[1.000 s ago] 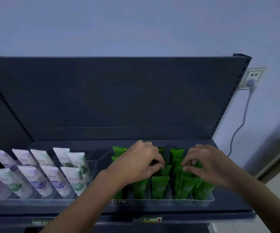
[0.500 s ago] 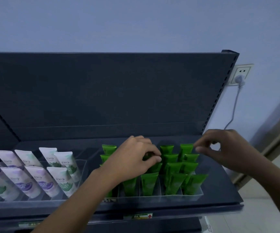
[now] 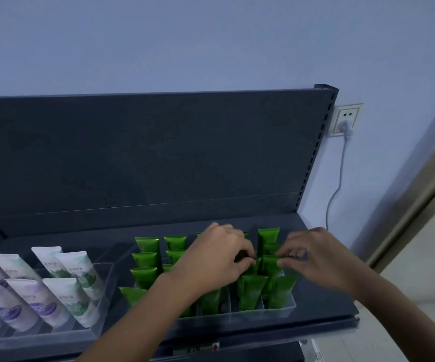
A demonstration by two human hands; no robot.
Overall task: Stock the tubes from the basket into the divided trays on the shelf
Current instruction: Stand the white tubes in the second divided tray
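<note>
Your left hand (image 3: 215, 259) and right hand (image 3: 315, 259) curl over glossy, flat-crimped green tubes (image 3: 251, 286) standing in the clear plastic tray (image 3: 279, 310) on the dark shelf (image 3: 323, 304); fingertips pinch tube tops, though which tube stays hidden.

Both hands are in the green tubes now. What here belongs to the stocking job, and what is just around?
Job: left hand, right hand, green tubes, clear tray, shelf.

Around: white tubes in the left tray, wall socket, cord.
</note>
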